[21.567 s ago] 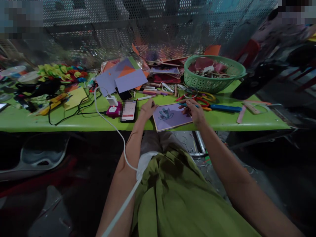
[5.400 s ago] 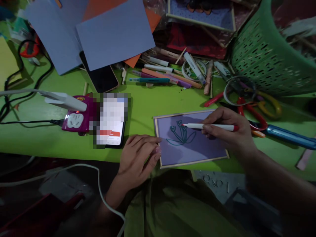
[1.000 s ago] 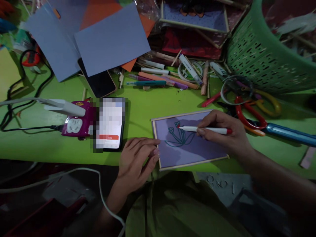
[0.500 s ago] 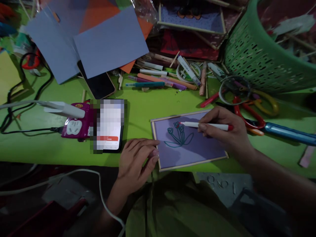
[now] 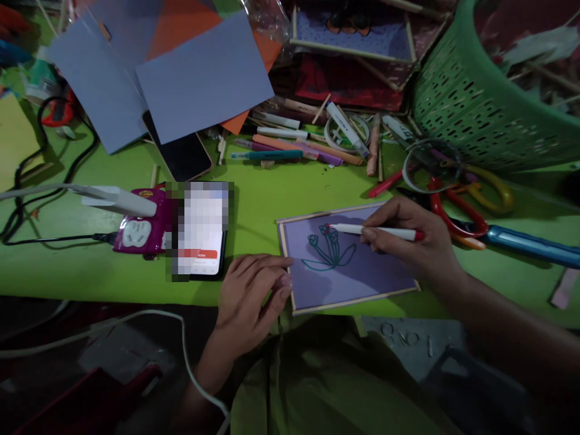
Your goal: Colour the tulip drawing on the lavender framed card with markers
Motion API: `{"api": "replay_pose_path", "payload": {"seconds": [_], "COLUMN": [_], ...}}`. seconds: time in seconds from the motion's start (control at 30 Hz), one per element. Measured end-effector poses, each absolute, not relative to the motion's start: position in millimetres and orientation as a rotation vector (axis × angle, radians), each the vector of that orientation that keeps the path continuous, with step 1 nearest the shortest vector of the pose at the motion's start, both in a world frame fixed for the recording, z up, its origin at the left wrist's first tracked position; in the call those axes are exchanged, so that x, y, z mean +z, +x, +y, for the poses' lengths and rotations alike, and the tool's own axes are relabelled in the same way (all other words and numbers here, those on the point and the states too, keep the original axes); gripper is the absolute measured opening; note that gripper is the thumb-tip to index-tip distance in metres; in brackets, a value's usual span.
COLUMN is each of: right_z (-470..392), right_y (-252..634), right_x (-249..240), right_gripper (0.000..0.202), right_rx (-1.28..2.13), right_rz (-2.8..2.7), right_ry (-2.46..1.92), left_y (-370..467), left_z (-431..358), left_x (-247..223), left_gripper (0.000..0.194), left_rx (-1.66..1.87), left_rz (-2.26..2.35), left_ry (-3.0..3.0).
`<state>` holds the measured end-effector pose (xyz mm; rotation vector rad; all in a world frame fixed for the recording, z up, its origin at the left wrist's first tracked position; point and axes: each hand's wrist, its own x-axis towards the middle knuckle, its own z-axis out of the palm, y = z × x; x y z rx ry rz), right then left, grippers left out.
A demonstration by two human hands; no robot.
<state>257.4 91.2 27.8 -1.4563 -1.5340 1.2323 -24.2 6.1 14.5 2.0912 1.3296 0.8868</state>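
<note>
A purple card (image 5: 312, 290) edged with thin wooden sticks lies on the green table, bearing a flower outline in dark green lines. In my right hand (image 5: 408, 238), a white marker with a red end (image 5: 385, 231) is pinched between thumb and fingers. Its red tip meets the upper middle flower, where a little red shows. My left hand (image 5: 254, 293) rests at the card's left edge, its fingertips against the wooden border. The thumb and forefinger come together around a small pinkish spot; whether it is a nail or an object, I cannot tell.
A lit phone (image 5: 203, 223) lies left, beside a magenta power socket (image 5: 140, 229) with a plug and cables. Several markers (image 5: 267, 155) and sheets of purple paper (image 5: 203, 78) lie behind. Red-handled scissors (image 5: 457, 211), a tape roll (image 5: 430, 166) and a green basket (image 5: 493, 103) stand right.
The right hand and marker have shifted very slightly left, the tip staying at the upper middle flower. A little more red shows there. The left hand has not moved.
</note>
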Motion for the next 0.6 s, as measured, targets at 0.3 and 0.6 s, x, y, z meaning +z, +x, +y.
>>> {"api": "replay_pose_path", "payload": {"seconds": [0.3, 0.6], "right_z": [90.5, 90.5], "right_y": [257.6, 257.8], "right_x": [27.2, 29.4], "right_gripper": [0.032, 0.034], "right_rx": [1.237, 1.230], "right_rz": [-1.536, -1.552], "right_ry": [-1.459, -1.463], "left_y": [-23.6, -23.0], "left_z": [6.6, 6.0], "left_x": [16.1, 17.9], "left_gripper": [0.008, 0.008], "left_rx": [0.879, 0.868], "left_rz": [1.341, 1.360], "left_ry": [2.089, 2.060]}}
